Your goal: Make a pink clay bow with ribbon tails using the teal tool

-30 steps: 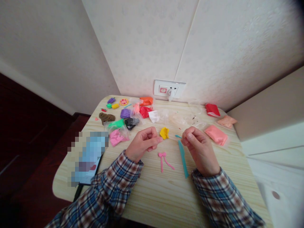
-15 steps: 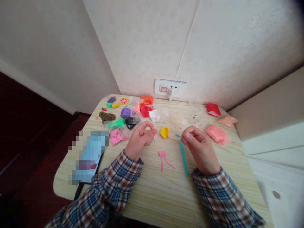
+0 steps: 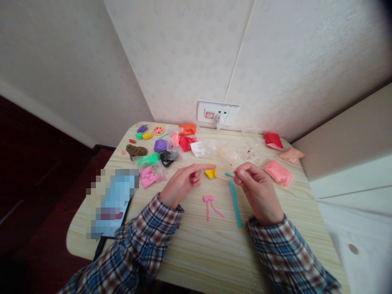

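Observation:
My left hand (image 3: 183,183) is above the table with its index finger stretched to the right and the other fingers loosely curled; nothing shows in it. The fingertip overlaps a yellow clay lump (image 3: 210,172). My right hand (image 3: 259,190) is closed in a pinch, and whatever its fingertips hold is too small to make out. Beside it lies a teal plastic clay knife (image 3: 235,206). A smaller teal tool (image 3: 229,175) shows partly behind the right fingertips. Between the hands, a pink clay bow (image 3: 208,199) with two long tails lies flat.
Bags of coloured clay, including a pink one (image 3: 151,174) and a salmon one (image 3: 278,172), lie around the table (image 3: 196,253). Small clay fruits (image 3: 147,136) and a brown coil (image 3: 136,150) are at back left. A phone (image 3: 118,204) rests at left; a wall socket (image 3: 217,113) is behind.
My left hand has gone from a curled, pinched pose to a stretched index finger. The pink bit seen by its fingertips is no longer visible. My right hand keeps its pinch.

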